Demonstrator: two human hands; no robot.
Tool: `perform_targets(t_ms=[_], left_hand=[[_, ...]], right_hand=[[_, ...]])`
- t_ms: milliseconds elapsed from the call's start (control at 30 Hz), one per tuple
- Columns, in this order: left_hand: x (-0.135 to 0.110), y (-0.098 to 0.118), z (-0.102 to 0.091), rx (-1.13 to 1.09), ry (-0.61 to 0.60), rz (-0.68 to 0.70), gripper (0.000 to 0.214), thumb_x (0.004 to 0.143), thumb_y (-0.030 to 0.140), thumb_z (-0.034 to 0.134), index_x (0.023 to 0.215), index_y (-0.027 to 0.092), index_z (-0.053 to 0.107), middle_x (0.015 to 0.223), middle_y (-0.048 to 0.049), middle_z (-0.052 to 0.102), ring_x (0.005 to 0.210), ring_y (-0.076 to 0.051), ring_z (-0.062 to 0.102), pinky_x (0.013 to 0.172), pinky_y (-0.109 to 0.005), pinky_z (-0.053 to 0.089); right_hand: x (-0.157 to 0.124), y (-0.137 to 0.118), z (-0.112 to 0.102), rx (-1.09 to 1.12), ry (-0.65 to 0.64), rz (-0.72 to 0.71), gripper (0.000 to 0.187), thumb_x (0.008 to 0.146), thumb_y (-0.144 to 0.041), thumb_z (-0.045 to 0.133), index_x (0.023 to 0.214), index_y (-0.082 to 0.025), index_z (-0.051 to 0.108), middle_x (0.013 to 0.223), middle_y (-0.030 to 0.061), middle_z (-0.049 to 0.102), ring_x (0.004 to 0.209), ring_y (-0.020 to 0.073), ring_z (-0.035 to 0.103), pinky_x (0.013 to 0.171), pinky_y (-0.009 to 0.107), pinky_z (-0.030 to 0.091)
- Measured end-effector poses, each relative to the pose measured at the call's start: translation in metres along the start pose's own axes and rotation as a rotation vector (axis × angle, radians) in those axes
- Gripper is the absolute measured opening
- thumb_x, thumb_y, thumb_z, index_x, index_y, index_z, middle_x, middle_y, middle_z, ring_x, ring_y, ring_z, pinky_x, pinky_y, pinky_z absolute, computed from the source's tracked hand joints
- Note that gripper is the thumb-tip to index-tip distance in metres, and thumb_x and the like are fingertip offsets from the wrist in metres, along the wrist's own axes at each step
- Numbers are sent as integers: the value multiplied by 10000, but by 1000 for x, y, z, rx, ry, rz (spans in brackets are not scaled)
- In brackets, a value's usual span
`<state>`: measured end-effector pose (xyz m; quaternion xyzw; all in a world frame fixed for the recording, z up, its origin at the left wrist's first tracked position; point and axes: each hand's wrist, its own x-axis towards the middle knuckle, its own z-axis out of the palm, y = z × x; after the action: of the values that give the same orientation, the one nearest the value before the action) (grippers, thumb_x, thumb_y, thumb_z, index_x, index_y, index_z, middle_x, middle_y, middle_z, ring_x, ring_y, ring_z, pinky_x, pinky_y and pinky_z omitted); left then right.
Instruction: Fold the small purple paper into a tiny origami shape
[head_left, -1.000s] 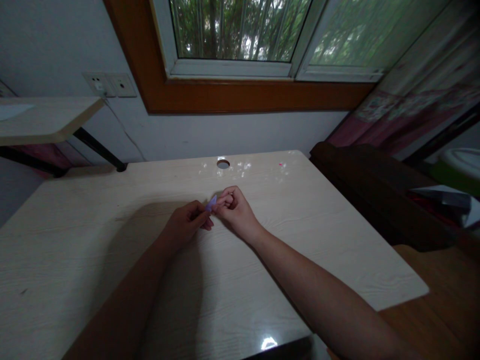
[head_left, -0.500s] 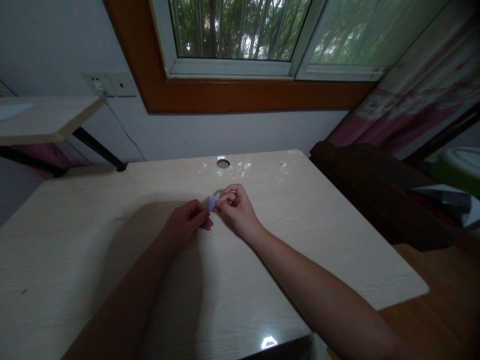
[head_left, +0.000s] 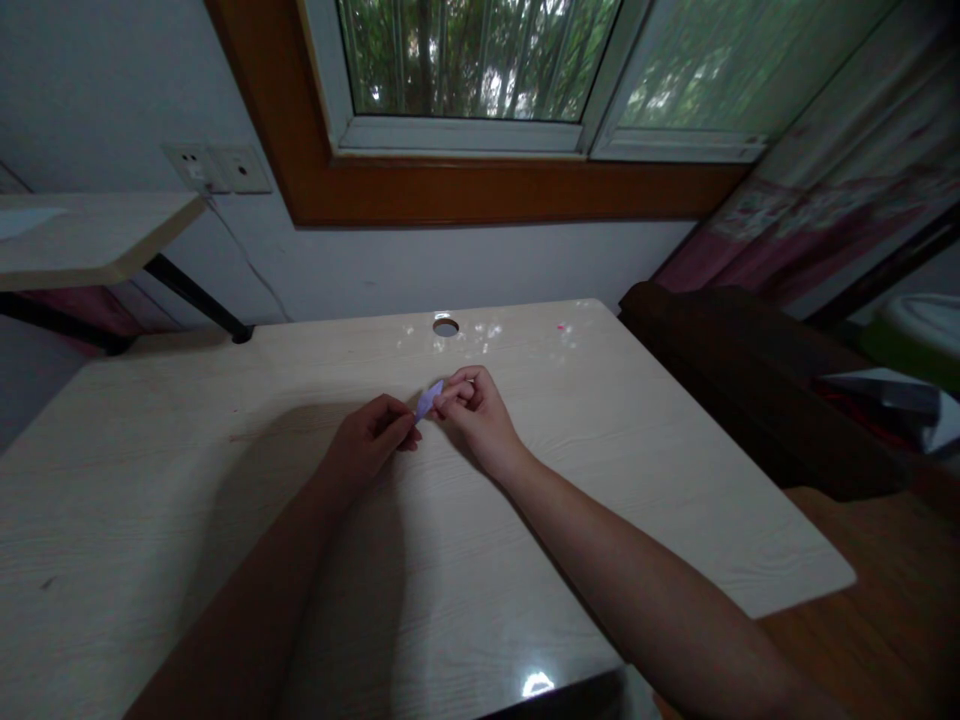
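Observation:
A small folded piece of purple paper [head_left: 429,399] is held between both hands, just above the light wooden desk [head_left: 225,470]. My left hand [head_left: 371,440] pinches its lower end with curled fingers. My right hand [head_left: 474,408] pinches the upper end between thumb and forefinger, its other fingers folded in. Both forearms reach in from the bottom of the view and meet near the middle of the desk.
A round cable hole [head_left: 445,327] sits near the desk's far edge, below a window [head_left: 480,70]. A second desk's corner [head_left: 90,235] juts in at the left under wall sockets [head_left: 217,168]. A dark chair [head_left: 750,380] and a curtain [head_left: 840,180] stand to the right.
Both hands have shifted slightly away from me with the purple paper still pinched. The paper now sticks up a little more between the fingertips.

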<state>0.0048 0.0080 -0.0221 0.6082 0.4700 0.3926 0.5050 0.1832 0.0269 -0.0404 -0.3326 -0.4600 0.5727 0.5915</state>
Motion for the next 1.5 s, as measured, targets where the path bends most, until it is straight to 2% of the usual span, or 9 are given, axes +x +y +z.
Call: perform_targets(t_ms=[167, 367, 667, 933, 1500], left_hand=[[1, -2, 0, 81, -32, 4, 214, 847, 391, 636, 799, 183, 644, 744, -30, 722, 691, -164, 685, 707, -283, 554], [0, 1, -1, 153, -34, 39, 255, 861, 416, 616, 759, 184, 650, 721, -32, 720, 691, -171, 679, 701, -278, 537], [-1, -2, -1, 128, -58, 16, 248, 866, 410, 616, 763, 187, 651, 738, -31, 730, 691, -170, 689, 702, -277, 539], [-1, -4, -2, 94, -57, 9, 254, 863, 418, 623, 762, 186, 646, 736, -35, 727, 673, -169, 674, 688, -281, 530], [1, -4, -2, 28, 1, -13, 240, 835, 396, 657, 752, 172, 637, 693, -25, 710, 629, -149, 664, 649, -259, 535]], right_hand=[[-2, 4, -1, -86, -78, -20, 309, 782, -252, 734, 976, -241, 494, 730, -59, 642, 681, 113, 618, 700, 278, 484], [-2, 8, -1, -111, -147, 4, 515, 716, -272, 800, 1117, -267, 476, 806, -60, 624, 637, 101, 588, 614, 244, 458], [-4, 4, 1, -89, -92, 4, 444, 733, -244, 779, 1081, -258, 503, 696, -86, 575, 598, 98, 546, 609, 242, 444], [-4, 3, 2, -40, -79, -8, 375, 775, -252, 737, 1046, -259, 479, 685, -84, 611, 649, 116, 609, 700, 288, 498], [-2, 2, 3, 12, -19, -8, 347, 797, -257, 716, 1065, -246, 496, 657, -80, 641, 620, 117, 642, 694, 296, 520]])
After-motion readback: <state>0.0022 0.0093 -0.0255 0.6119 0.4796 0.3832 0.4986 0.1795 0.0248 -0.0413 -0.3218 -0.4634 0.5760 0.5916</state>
